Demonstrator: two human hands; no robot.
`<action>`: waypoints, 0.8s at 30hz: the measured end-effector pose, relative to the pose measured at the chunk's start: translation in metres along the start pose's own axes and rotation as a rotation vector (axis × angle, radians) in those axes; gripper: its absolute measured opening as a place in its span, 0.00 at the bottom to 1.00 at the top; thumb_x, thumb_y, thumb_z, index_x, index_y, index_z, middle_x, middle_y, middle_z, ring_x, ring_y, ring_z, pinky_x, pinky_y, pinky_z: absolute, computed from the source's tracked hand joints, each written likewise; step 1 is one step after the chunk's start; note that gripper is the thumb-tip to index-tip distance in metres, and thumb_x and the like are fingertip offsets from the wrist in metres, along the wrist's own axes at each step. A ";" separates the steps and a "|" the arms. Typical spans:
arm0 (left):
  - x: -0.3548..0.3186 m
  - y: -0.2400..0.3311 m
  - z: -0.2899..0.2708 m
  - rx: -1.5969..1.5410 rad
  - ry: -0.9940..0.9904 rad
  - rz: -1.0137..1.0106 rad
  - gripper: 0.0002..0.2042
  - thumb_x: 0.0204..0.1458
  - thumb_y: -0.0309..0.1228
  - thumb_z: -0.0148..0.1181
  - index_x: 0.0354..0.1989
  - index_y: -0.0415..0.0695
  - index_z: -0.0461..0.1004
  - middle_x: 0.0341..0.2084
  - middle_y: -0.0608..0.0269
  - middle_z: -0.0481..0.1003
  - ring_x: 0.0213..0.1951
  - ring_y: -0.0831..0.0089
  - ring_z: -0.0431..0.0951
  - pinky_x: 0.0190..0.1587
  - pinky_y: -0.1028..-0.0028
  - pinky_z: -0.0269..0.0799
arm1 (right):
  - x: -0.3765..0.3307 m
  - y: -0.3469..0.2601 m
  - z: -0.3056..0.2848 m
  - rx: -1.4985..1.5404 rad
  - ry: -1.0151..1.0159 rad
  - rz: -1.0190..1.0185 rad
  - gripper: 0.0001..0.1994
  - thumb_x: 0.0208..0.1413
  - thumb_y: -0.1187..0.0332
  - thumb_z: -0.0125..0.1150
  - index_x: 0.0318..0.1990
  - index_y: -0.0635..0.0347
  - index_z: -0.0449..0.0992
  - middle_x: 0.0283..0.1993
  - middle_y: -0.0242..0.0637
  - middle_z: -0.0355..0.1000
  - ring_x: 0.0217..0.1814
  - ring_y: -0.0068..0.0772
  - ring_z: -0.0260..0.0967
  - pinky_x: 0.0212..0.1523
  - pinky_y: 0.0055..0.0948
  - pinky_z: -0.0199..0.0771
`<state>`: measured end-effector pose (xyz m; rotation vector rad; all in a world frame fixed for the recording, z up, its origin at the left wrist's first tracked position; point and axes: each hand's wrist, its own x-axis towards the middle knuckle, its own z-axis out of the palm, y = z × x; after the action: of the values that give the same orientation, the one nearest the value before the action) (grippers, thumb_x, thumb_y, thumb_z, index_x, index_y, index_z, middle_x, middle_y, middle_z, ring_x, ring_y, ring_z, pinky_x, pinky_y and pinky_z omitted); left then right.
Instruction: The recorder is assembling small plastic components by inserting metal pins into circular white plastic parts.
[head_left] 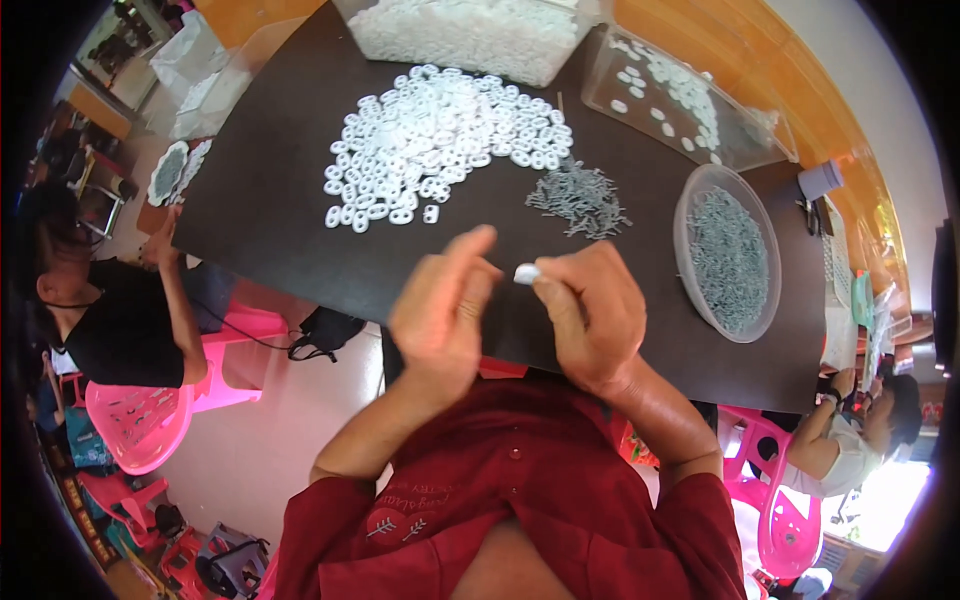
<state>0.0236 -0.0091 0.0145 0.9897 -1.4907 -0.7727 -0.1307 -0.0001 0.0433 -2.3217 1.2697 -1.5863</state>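
My right hand (595, 315) pinches a small white plastic piece (526, 273) between thumb and fingertips, above the near part of the dark table (300, 130). Close beside it on the left is my left hand (440, 315), smeared by motion; whether anything is in its fingers cannot be made out. Beyond both hands spreads a big heap of white oval plastic pieces with holes (430, 130). To the right of that heap, a small pile of grey screws (578, 197) lies on the tabletop. More grey screws (730, 260) fill a round clear tub (683, 250) at the right.
A clear bin (400, 52) full of white pieces stands at the far edge. Right of it is a clear tray (610, 110) with scattered white pieces. A grey-purple cup (820, 180) is near scissors (808, 215). People sit at left (110, 320) and right (835, 450).
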 end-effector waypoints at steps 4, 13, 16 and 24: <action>0.033 -0.020 -0.040 0.582 0.072 0.343 0.09 0.49 0.19 0.59 0.40 0.39 0.75 0.29 0.58 0.74 0.30 0.67 0.73 0.33 0.74 0.69 | 0.049 0.023 -0.047 -0.297 0.116 0.043 0.05 0.48 0.82 0.59 0.34 0.66 0.75 0.29 0.38 0.72 0.29 0.25 0.66 0.30 0.20 0.65; 0.057 -0.043 -0.037 0.945 -0.218 0.559 0.07 0.32 0.21 0.60 0.21 0.42 0.68 0.23 0.59 0.64 0.29 0.62 0.66 0.30 0.68 0.66 | 0.152 0.153 -0.139 -0.887 0.050 0.125 0.11 0.52 0.67 0.57 0.42 0.55 0.78 0.33 0.43 0.77 0.36 0.37 0.75 0.38 0.31 0.71; 0.057 -0.036 -0.036 0.903 -0.284 0.551 0.07 0.30 0.21 0.59 0.19 0.42 0.67 0.23 0.59 0.64 0.29 0.63 0.66 0.30 0.68 0.66 | 0.156 0.168 -0.142 -1.045 -0.077 0.120 0.12 0.52 0.66 0.57 0.43 0.53 0.78 0.33 0.43 0.77 0.36 0.38 0.75 0.37 0.33 0.71; 0.056 -0.036 -0.042 0.657 -0.128 0.399 0.14 0.33 0.16 0.56 0.32 0.43 0.75 0.24 0.61 0.68 0.30 0.63 0.69 0.29 0.68 0.67 | 0.105 0.090 -0.100 -0.835 -0.017 -0.130 0.08 0.51 0.72 0.59 0.39 0.60 0.77 0.32 0.40 0.73 0.35 0.39 0.70 0.37 0.31 0.69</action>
<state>0.0702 -0.0722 0.0133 1.0703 -2.0335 -0.0456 -0.2488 -0.0893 0.1272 -2.8822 2.1213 -1.1799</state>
